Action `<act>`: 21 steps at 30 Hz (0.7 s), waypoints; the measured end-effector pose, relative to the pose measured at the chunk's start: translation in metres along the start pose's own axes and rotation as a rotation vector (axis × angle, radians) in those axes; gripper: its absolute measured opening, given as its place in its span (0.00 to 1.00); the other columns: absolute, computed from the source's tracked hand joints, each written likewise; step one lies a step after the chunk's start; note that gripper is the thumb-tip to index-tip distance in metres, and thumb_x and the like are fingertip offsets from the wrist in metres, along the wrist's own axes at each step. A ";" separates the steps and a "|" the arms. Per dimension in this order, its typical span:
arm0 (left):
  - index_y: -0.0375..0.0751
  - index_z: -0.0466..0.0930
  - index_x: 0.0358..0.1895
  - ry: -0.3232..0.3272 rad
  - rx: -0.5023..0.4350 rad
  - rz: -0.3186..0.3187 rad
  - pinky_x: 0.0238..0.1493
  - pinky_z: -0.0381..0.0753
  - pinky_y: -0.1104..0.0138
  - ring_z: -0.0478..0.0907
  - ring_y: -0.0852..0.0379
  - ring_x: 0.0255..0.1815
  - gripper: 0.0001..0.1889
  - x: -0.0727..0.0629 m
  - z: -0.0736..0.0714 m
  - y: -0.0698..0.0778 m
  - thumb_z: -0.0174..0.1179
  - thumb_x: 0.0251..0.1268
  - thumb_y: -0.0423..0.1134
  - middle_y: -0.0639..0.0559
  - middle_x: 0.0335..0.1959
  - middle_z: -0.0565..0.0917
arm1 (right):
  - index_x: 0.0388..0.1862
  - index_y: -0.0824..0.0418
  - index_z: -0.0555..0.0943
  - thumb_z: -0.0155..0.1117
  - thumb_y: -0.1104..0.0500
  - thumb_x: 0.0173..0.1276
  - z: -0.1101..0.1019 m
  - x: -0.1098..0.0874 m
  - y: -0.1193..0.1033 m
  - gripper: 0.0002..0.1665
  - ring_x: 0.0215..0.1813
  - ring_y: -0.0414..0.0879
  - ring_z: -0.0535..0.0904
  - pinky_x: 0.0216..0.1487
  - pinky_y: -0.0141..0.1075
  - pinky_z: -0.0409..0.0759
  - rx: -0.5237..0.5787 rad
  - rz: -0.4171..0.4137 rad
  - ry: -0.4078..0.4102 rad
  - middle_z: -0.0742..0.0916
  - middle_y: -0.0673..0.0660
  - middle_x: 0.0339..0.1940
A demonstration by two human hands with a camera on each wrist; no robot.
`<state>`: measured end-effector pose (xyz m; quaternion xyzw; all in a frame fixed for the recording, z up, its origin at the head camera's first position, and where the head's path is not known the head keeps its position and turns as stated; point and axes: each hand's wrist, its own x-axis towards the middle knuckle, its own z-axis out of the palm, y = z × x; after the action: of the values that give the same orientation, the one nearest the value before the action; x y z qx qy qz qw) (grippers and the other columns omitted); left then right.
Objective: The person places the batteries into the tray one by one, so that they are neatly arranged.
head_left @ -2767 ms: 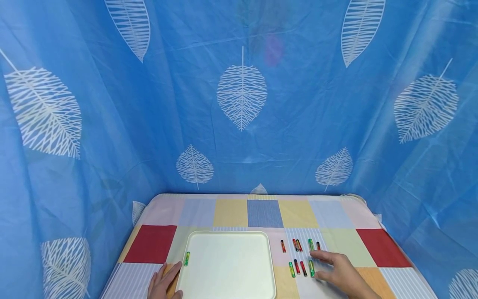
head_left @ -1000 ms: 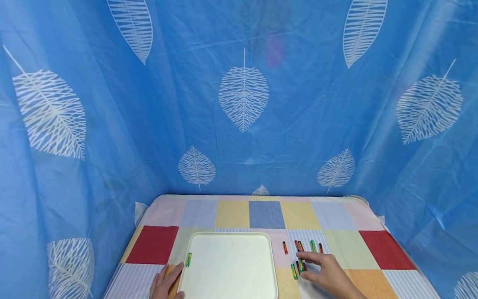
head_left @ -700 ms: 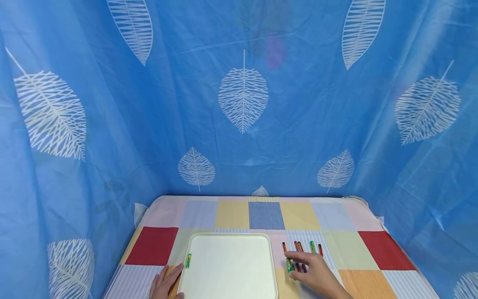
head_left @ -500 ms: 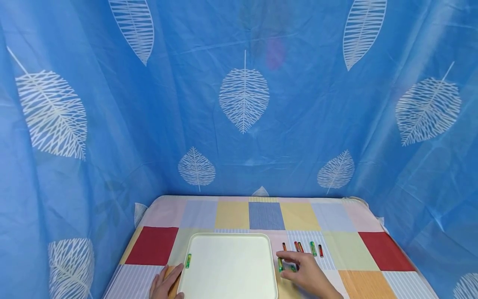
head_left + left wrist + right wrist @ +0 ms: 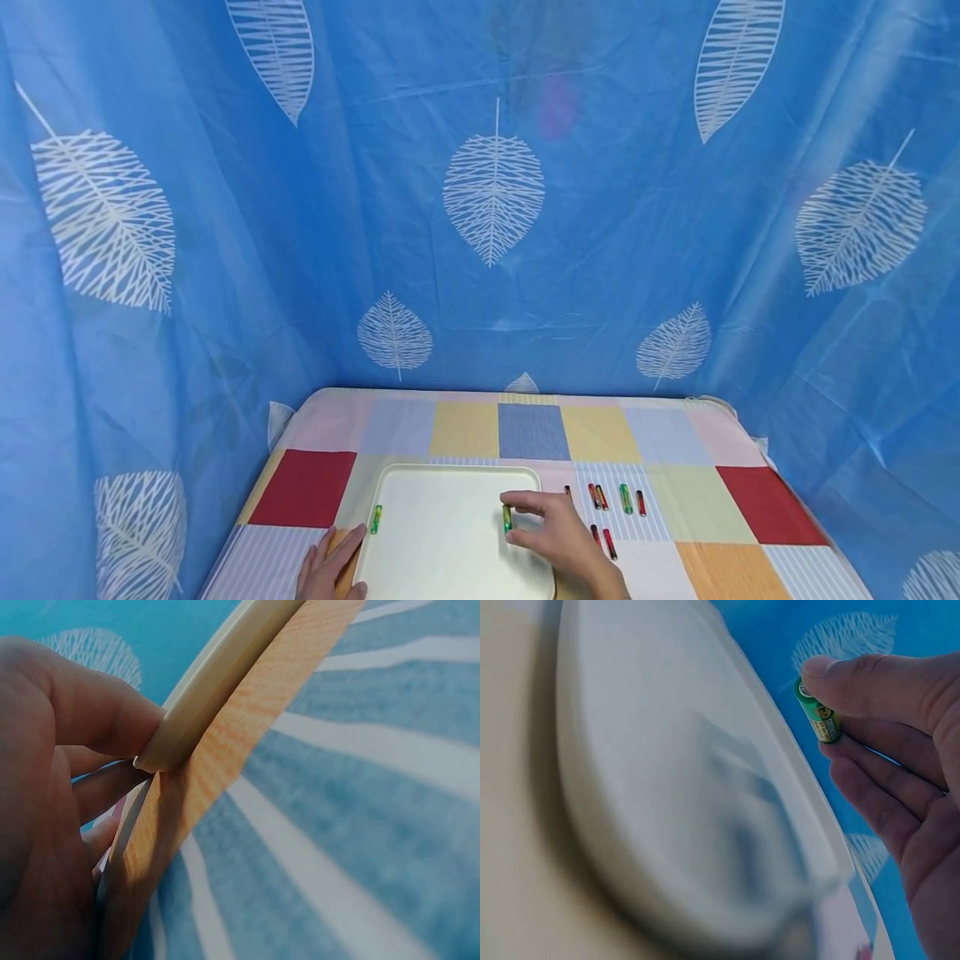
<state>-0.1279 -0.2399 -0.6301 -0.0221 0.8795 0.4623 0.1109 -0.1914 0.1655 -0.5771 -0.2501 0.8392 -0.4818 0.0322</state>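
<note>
A cream tray (image 5: pixel 442 533) lies at the table's front, with a green battery (image 5: pixel 377 519) just inside its left rim. My left hand (image 5: pixel 327 567) is beside that rim; in the left wrist view its thumb (image 5: pixel 112 716) touches the tray's edge (image 5: pixel 202 697). Over the right part of the tray, my right hand (image 5: pixel 551 529) pinches another green battery (image 5: pixel 507 517) between thumb and fingertips. The right wrist view shows this battery (image 5: pixel 819 712) end-on and tilted, with the thumb at its near end.
Right of the tray lie several loose batteries: red ones (image 5: pixel 610 544), a small pair (image 5: pixel 597 497), a green one (image 5: pixel 626 498) and a dark red one (image 5: pixel 641 503). A patchwork cloth (image 5: pixel 532 429) covers the table. Blue leaf-print curtains (image 5: pixel 487 317) hang around it.
My right hand has picked up a green battery from the group on the right and carried it left, over the tray. My left hand has stayed at the tray's left rim.
</note>
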 end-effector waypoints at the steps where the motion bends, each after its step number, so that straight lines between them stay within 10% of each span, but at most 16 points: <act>1: 0.34 0.68 0.83 0.002 0.005 0.003 0.84 0.31 0.26 0.43 0.23 0.85 0.45 0.000 0.000 0.001 0.72 0.60 0.37 0.31 0.79 0.74 | 0.66 0.64 0.87 0.82 0.58 0.69 0.003 0.003 -0.001 0.28 0.61 0.49 0.91 0.67 0.39 0.88 0.006 -0.010 -0.007 0.93 0.59 0.62; 21: 0.33 0.68 0.82 0.005 0.001 0.056 0.81 0.32 0.23 0.45 0.20 0.85 0.45 0.001 -0.003 -0.004 0.70 0.66 0.53 0.30 0.81 0.72 | 0.64 0.67 0.87 0.82 0.63 0.67 0.057 0.056 -0.029 0.27 0.60 0.47 0.91 0.67 0.38 0.88 0.089 -0.125 -0.034 0.92 0.63 0.61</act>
<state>-0.1283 -0.2444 -0.6320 0.0011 0.8803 0.4648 0.0956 -0.2118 0.0832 -0.5735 -0.3084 0.7992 -0.5153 0.0275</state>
